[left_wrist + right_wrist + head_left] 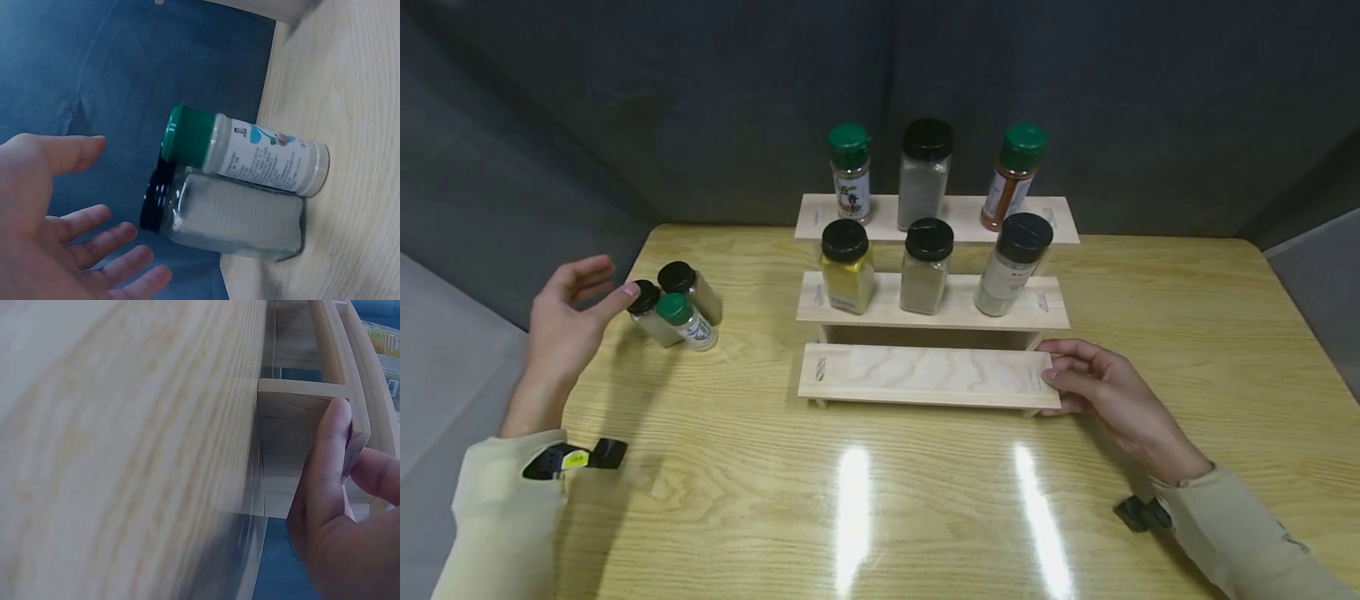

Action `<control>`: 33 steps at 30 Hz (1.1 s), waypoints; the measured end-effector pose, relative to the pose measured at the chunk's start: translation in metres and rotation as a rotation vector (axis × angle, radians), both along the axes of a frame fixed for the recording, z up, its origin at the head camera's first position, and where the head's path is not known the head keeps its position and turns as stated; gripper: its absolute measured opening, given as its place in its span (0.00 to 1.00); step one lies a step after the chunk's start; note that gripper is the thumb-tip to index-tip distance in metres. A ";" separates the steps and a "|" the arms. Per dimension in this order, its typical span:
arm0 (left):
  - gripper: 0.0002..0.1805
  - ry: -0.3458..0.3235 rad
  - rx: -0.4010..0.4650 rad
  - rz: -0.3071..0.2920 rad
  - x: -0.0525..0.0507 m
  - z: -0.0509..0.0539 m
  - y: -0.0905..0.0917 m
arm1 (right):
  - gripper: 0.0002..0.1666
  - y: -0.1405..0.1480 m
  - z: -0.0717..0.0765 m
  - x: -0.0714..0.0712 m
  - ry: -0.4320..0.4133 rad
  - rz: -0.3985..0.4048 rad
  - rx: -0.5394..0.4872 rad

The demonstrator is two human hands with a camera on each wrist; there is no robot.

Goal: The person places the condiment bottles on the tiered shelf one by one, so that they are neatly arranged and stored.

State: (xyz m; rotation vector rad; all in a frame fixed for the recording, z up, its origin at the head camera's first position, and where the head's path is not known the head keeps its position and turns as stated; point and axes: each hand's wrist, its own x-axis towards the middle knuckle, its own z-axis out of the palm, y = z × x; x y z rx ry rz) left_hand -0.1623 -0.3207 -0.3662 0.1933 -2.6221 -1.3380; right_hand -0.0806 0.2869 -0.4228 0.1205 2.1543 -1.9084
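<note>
My left hand [567,329], fingers apart and holding nothing, hovers beside a group of three spice containers on the left. They are a pale-filled jar with a black lid [659,327], a second black-lidded jar [707,302] and a small green-capped shaker [700,332]. The left wrist view shows a gap between the hand and the shaker [262,153]. My right hand [1112,396] grips the right end of the bottom step of a wooden tiered rack [925,375], thumb on top. In the right wrist view, the thumb and fingers pinch the board's end [358,440].
On the rack's top step stand two green-capped shakers [853,193] [1003,196] around a tall black-lidded jar [921,192]. The middle step bears a yellow-filled jar [848,282], a beige-filled jar [922,285] and a black-capped shaker [1000,283]. Dark cloth [737,108] hangs behind the table [737,500].
</note>
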 end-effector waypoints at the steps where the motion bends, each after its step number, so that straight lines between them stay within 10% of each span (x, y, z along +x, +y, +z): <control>1: 0.35 0.000 -0.002 -0.012 0.000 -0.001 -0.001 | 0.25 0.000 0.000 0.000 -0.002 -0.004 -0.005; 33: 0.34 -0.079 -0.056 -0.081 -0.004 -0.021 -0.005 | 0.23 0.002 -0.002 0.000 0.015 0.009 -0.043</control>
